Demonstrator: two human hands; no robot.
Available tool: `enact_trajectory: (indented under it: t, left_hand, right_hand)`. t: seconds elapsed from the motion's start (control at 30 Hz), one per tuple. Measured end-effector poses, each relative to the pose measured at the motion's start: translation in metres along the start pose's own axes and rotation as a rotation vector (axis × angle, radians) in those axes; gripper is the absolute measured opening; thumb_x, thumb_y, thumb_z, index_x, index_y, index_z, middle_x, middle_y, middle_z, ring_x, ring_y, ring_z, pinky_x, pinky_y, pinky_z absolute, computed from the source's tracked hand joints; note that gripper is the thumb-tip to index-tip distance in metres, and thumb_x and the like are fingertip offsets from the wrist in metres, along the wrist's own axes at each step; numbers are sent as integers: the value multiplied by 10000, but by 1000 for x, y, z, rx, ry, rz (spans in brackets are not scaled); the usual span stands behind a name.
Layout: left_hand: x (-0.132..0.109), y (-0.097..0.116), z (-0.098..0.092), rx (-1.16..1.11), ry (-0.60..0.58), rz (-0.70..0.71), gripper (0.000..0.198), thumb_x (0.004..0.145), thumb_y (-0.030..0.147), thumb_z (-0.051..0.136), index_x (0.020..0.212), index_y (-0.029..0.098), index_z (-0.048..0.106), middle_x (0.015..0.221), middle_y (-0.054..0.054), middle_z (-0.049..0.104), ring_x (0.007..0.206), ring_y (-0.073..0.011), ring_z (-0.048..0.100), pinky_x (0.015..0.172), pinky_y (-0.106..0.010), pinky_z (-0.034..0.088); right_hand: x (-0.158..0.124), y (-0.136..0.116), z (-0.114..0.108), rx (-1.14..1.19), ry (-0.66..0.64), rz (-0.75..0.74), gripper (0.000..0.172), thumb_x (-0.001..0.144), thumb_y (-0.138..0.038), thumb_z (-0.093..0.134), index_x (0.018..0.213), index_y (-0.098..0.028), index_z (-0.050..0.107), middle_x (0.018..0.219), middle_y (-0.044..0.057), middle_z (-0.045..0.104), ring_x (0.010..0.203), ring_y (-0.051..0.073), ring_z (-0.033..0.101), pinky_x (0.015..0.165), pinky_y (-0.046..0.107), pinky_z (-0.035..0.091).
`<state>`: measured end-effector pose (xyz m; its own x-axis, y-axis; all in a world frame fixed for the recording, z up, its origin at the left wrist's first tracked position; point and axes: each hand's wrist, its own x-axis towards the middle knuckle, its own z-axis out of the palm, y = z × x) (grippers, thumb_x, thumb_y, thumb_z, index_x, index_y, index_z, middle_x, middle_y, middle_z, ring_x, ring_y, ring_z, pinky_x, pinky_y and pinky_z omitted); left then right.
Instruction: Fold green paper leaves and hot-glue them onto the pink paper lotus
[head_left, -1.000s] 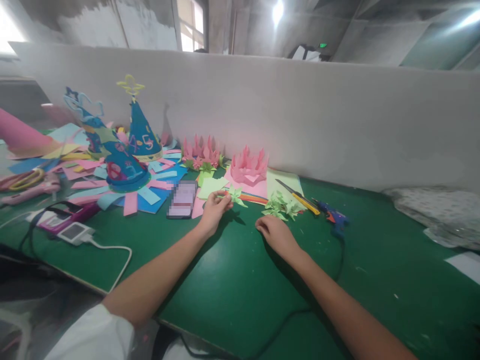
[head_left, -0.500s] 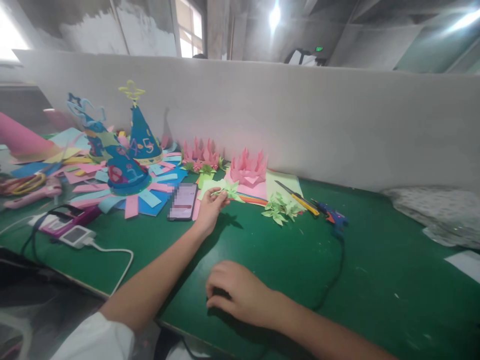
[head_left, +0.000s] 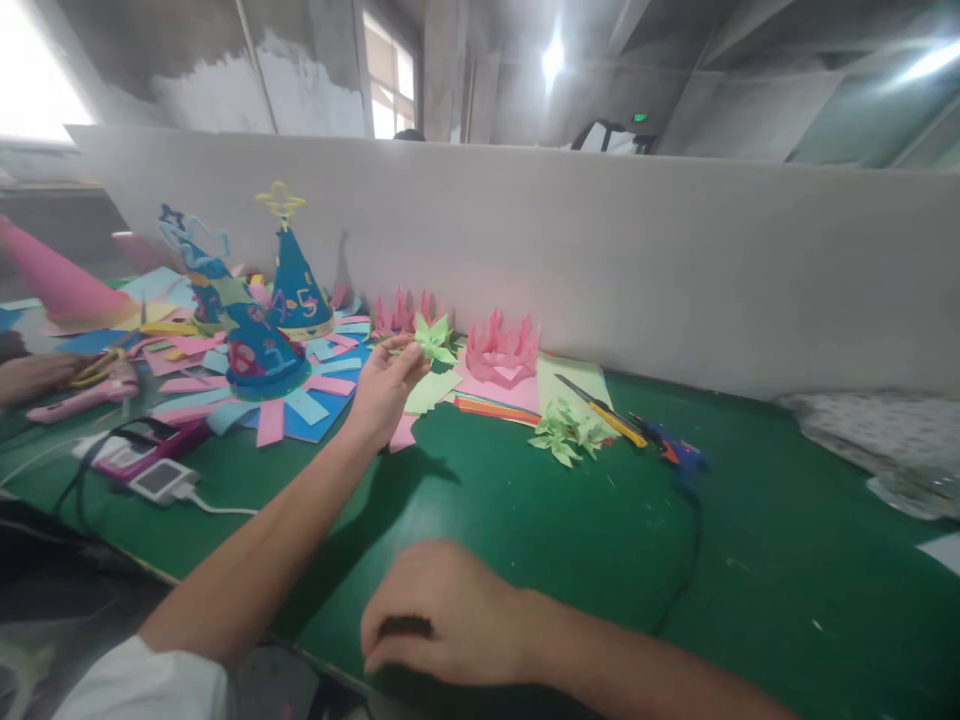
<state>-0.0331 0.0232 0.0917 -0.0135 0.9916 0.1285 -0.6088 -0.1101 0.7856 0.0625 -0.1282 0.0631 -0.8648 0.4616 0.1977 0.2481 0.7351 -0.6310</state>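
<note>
My left hand (head_left: 386,390) is raised above the table with its thumb and fingers pinched on a light green paper flower (head_left: 433,338). The flower has pointed petals and is held in front of a pink paper crown with green leaves (head_left: 401,308). Lower down, my right hand (head_left: 427,615) hovers over or rests on the green tabletop; I cannot tell which. Its fingers curl toward the thumb, and nothing shows in them. Several similar green paper flowers (head_left: 566,430) lie together right of centre. A second pink crown (head_left: 501,350) sits on stacked coloured paper (head_left: 495,408).
Blue cone hats (head_left: 262,350) stand among paper strips at left. A utility knife (head_left: 619,425) and a blue glue gun (head_left: 679,450) with a cable lie at right. Another person's hand (head_left: 37,378) is by a pink glue gun (head_left: 94,395). A purple power strip (head_left: 154,450) lies at left.
My left hand has lifted the green paper flower up and to the left, and now blocks the phone. My right hand has moved slightly left and nearer. Another person's hand has appeared at left.
</note>
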Motion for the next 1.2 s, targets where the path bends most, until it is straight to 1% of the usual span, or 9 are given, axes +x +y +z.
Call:
enact_trajectory:
  t: [0.13,0.27,0.33,0.47,0.63,0.8,0.97,1.1,1.2]
  left_hand:
    - [-7,7,-1,17,-2,-17,333,609,225,745,859,175,531,651,52,572,615,-65,585,626,-191,469]
    - [-18,-1,-1,7,22,-56,334,613,242,741,859,175,526,687,53,568,598,-56,570,599,-187,468]
    - [-26,-7,1,3,1,-97,319,625,247,732,858,173,527,672,55,552,600,-57,565,604,-189,469]
    - [-51,-30,7,57,-142,-270,318,624,243,734,857,163,532,693,38,562,623,-75,578,648,-223,478]
    - [-83,-70,13,107,-302,-495,324,599,279,758,792,159,527,663,34,560,625,-98,592,702,-278,481]
    - [-90,-104,17,129,-368,-562,329,537,266,794,737,152,559,706,18,575,624,-102,592,728,-302,475]
    - [-84,-116,19,226,-439,-521,266,588,222,767,832,178,670,918,-80,654,793,-150,603,829,-319,449]
    - [-73,-112,18,223,-333,-470,239,607,182,754,829,166,666,950,-89,658,882,-165,594,906,-325,415]
    - [-56,-103,14,124,-103,-504,239,664,236,724,870,168,623,1033,-91,628,886,-161,601,890,-330,436]
  right_hand:
    - [-7,32,-28,-177,197,129,100,798,-168,584,889,-203,607,954,19,673,918,151,592,833,250,406]
    - [-22,96,-91,-527,437,510,47,790,-213,576,807,-188,611,869,45,665,854,186,593,785,305,420]
    - [-30,130,-127,-617,597,679,170,777,-164,552,937,-185,606,963,67,655,878,198,595,799,314,420]
    - [-35,178,-174,-653,725,829,492,728,-161,578,1206,-136,460,1154,158,574,923,238,586,779,335,427]
    - [-33,204,-175,-608,671,874,584,761,-245,561,1275,-70,344,1031,140,615,815,179,595,688,249,406]
    - [-35,212,-173,-612,651,871,291,774,-173,490,1052,-92,528,872,86,641,738,152,573,633,214,366]
    - [-41,206,-180,-606,626,810,81,704,-126,520,723,-142,597,756,58,635,686,151,533,604,230,338]
    - [-42,189,-180,-572,665,735,106,717,-146,497,723,-152,603,756,46,630,682,143,526,606,234,341]
    - [-43,171,-179,-515,695,686,114,744,-198,491,755,-153,596,741,35,628,655,132,532,598,228,361]
